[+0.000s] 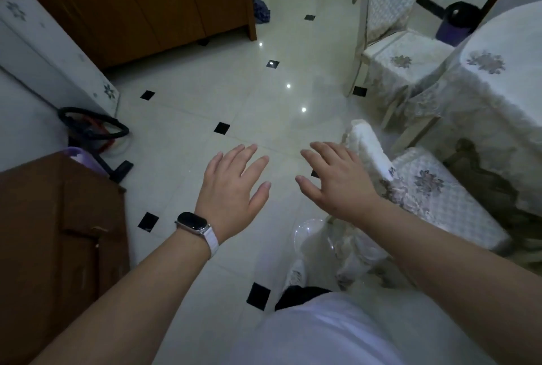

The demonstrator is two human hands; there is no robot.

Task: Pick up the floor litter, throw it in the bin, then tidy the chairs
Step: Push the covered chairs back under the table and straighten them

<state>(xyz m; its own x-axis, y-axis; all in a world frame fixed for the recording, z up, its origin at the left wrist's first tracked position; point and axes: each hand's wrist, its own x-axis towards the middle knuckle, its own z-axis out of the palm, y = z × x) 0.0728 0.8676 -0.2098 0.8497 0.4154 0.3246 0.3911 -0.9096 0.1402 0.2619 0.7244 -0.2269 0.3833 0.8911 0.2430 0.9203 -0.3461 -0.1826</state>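
- Head view: held out over the glossy white tiled floor [205, 94], the left hand [234, 185], with a white-strapped watch [193, 222] at its wrist, and the right hand [337, 182]; both spread flat and released, grasping nothing.
- Right hand hovering just beside the backrest [366, 144] of the nearer cream chair [434, 188] in its quilted, lace-edged floral cover; cannot tell whether touching.
- Likely to handle as a stiff, fairly weighty frame under a soft, loose cover prone to sliding: best gripped at the top of the backrest with both hands, pinching through the fabric to the frame.
- Below the right forearm, on the floor by the chair: a crumpled clear plastic piece [308, 232], probably litter; judged light, flimsy and crinkly, easy to pinch anywhere.
- Farther off: a second covered chair [393, 50] beside the cloth-draped surface [492, 94], and beyond them a dark purple round bin [457, 27], well apart from both hands.
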